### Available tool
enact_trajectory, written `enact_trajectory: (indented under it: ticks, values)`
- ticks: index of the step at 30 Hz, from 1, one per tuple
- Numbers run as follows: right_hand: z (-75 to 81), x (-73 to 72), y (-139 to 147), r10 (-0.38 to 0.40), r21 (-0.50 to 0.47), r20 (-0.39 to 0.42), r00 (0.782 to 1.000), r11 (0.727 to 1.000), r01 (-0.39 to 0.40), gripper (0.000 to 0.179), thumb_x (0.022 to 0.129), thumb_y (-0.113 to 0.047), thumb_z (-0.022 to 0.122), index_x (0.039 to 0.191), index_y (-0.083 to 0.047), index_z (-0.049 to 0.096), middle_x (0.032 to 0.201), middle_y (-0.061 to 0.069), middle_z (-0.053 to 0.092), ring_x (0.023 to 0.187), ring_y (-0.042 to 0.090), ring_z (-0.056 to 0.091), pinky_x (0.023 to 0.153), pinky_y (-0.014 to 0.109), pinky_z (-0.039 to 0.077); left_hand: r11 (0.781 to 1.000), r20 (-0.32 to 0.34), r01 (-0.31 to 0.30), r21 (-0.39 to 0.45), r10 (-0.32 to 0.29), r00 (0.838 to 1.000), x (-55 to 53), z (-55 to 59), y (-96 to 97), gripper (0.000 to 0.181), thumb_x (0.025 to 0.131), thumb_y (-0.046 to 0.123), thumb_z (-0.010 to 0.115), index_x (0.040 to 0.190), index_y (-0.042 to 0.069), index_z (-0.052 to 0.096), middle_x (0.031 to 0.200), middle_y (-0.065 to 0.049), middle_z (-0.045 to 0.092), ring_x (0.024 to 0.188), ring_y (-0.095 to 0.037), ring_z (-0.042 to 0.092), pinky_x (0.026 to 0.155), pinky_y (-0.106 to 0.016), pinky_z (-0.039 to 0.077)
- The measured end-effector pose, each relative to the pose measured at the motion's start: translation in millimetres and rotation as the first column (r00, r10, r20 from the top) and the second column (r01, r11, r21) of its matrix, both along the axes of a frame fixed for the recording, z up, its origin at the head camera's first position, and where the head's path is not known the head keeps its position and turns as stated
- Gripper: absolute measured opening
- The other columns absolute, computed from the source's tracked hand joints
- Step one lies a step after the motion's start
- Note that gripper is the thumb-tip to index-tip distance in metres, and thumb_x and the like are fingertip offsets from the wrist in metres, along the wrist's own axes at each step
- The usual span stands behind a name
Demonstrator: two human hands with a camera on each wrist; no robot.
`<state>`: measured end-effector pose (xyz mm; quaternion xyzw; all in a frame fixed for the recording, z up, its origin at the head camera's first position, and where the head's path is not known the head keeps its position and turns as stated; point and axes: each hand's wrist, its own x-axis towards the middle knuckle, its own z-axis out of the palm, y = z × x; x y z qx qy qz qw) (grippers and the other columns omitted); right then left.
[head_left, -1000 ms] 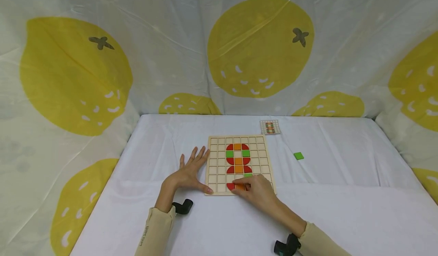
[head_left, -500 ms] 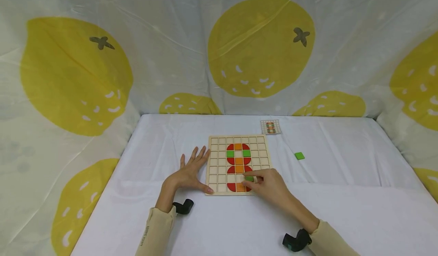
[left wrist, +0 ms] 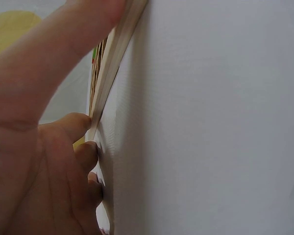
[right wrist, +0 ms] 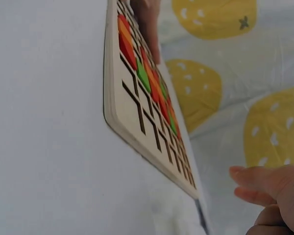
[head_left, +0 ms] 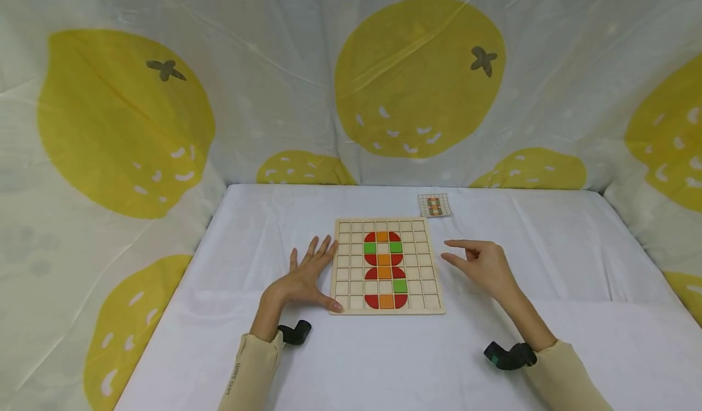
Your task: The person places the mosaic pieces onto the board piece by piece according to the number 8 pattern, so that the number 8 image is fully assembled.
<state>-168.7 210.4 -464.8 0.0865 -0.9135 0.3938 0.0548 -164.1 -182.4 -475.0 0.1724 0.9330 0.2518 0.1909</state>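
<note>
In the head view a square wooden grid board (head_left: 421,257) lies in the middle of the white table. Its middle columns hold red rounded tiles (head_left: 372,302), orange square tiles (head_left: 386,302) and green square tiles (head_left: 400,286). My left hand (head_left: 298,283) rests against the board's left side with spread fingers, its thumb at the near left corner. To the right of the board is my right hand (head_left: 487,268), its thumb and index finger stretched out with a gap between them. Nothing shows in that gap. The right wrist view also has these two fingertips (right wrist: 242,172) beyond the board.
A small pattern card (head_left: 434,205) with a printed coloured design lies behind the board's far right corner. White cloth covers the table (head_left: 373,362). A lemon-print curtain (head_left: 307,94) hangs behind and at both sides.
My right hand has left the board's near rows, where red tiles now lie beside the orange one, and moved right. It now covers the spot of the loose green tile. My left hand stays still.
</note>
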Motion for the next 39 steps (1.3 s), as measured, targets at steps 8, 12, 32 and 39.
enact_trajectory:
  ticks: [8, 12, 32, 39]
  values:
    - [-6.2, -11.0, 33.0, -0.045, -0.005, -0.015, 0.999, 0.999, 0.045, 0.034, 0.086, -0.023, 0.085, 0.114, -0.004, 0.080, 0.057, -0.005, 0.034, 0.052, 0.003, 0.028, 0.047, 0.023, 0.026, 1.000, 0.001, 0.001, -0.007, -0.001, 1.000, 0.0, -0.2, 0.1, 0.141, 0.064, 0.051, 0.097, 0.168, 0.013, 0.008, 0.176, -0.011, -0.002, 0.162, -0.038, -0.013, 0.120, -0.076, -0.013]
    - [-7.5, -15.1, 46.8, -0.049, 0.022, 0.030, 0.998, 0.999, 0.048, 0.036, 0.087, -0.025, 0.085, 0.117, -0.005, 0.079, 0.057, -0.005, 0.035, 0.053, 0.004, 0.028, 0.048, 0.024, 0.025, 1.000, -0.001, -0.001, -0.010, 0.001, 1.000, -0.1, 0.7, 0.2, 0.142, 0.064, 0.051, 0.097, 0.168, 0.013, 0.008, 0.176, -0.010, -0.002, 0.162, -0.038, -0.013, 0.120, -0.076, -0.013]
    - [-26.3, -27.0, 86.4, -0.056, 0.010, 0.223, 0.973, 0.998, 0.055, 0.042, 0.087, -0.027, 0.085, 0.122, -0.006, 0.077, 0.060, -0.007, 0.036, 0.057, 0.004, 0.031, 0.049, 0.026, 0.028, 1.000, 0.000, -0.001, -0.018, 0.001, 1.000, -0.9, -0.8, -0.2, 0.142, 0.063, 0.053, 0.096, 0.168, 0.014, 0.008, 0.177, -0.009, -0.002, 0.162, -0.037, -0.014, 0.120, -0.075, -0.014]
    - [-29.0, -26.3, 85.8, -0.058, -0.006, 0.202, 0.978, 0.998, 0.061, 0.039, 0.086, -0.027, 0.085, 0.116, -0.004, 0.078, 0.059, -0.008, 0.036, 0.056, 0.003, 0.032, 0.049, 0.026, 0.028, 1.000, -0.001, -0.002, -0.016, 0.002, 1.000, -1.3, -1.2, 0.0, 0.142, 0.063, 0.053, 0.096, 0.168, 0.015, 0.008, 0.177, -0.009, -0.002, 0.162, -0.037, -0.013, 0.120, -0.075, -0.013]
